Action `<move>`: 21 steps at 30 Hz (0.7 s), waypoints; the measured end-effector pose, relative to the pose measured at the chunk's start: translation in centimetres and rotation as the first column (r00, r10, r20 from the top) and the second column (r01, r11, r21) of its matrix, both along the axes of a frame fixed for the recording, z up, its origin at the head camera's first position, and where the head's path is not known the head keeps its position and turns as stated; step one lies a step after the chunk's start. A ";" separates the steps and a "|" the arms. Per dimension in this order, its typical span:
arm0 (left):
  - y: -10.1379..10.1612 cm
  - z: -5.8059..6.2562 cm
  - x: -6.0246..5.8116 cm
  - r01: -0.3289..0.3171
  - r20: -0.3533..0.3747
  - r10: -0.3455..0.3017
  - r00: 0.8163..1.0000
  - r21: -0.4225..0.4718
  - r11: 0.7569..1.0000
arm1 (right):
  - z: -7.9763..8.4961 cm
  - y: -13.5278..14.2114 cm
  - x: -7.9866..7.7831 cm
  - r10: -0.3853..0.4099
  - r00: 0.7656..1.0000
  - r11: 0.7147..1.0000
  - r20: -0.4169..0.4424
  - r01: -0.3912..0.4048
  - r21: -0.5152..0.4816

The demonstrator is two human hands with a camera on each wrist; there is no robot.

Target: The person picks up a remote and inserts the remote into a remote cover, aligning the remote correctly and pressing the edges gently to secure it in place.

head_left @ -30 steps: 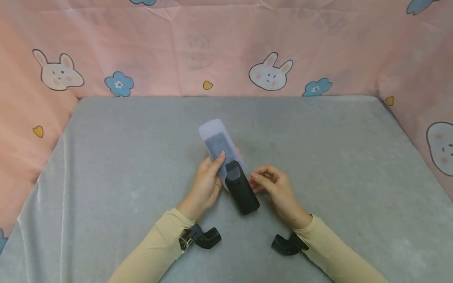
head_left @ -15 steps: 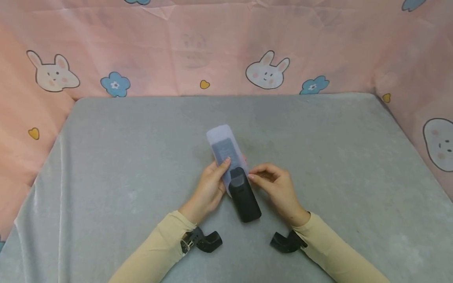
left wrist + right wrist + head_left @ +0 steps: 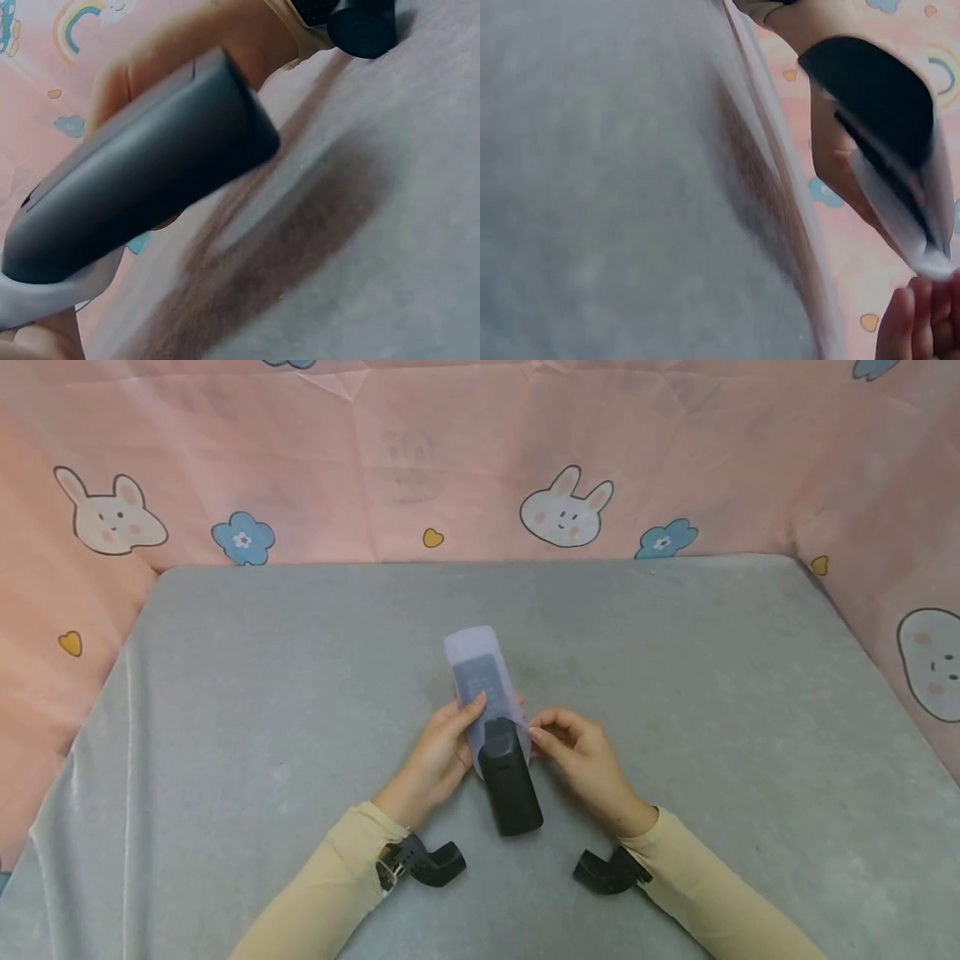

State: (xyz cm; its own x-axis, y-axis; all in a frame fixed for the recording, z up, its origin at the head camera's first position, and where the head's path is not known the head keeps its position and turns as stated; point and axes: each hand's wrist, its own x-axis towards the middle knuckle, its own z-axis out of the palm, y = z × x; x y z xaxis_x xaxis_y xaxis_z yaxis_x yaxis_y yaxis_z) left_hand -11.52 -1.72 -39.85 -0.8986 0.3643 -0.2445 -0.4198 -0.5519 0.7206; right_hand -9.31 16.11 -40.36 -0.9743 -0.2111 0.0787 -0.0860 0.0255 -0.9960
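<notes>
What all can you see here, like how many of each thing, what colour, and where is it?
case: 1, pale lavender, see-through, in the left hand
panel: 1, dark blue-grey, seen through the case
block: 1, black, over the case's near end and jutting past it
cloth: 1, grey, under everything
curtain: pink, around the back and sides
animal faces: 3 clear, white, on the curtain
flowers: several, blue, on the curtain
hearts: 3 in the head view, yellow, on the curtain
wrist cameras: 2, black, one per wrist
sleeves: 2, beige, on both arms
left hand: 1, bare, gripping the case
right hand: 1, bare, at the case's right edge
</notes>
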 end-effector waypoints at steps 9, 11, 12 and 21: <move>-0.8 0.2 -0.3 0.112 -0.018 -0.111 0.994 0.134 0.985 | 0.0 1.1 -0.6 0.291 0.954 0.915 0.070 -0.256 -0.313; -0.8 0.2 -0.3 0.118 -0.022 -0.116 0.993 0.142 0.983 | 0.2 1.0 -0.5 0.260 0.963 0.933 0.074 -0.231 -0.275; -0.8 0.2 -0.3 0.115 -0.020 -0.113 0.993 0.143 0.983 | 0.3 0.9 -0.4 0.230 0.970 0.946 0.079 -0.204 -0.250; -0.7 0.1 -0.3 0.018 -0.018 -0.016 1.000 0.122 0.992 | 0.5 0.2 0.0 0.046 0.998 0.983 -0.039 -0.052 -0.178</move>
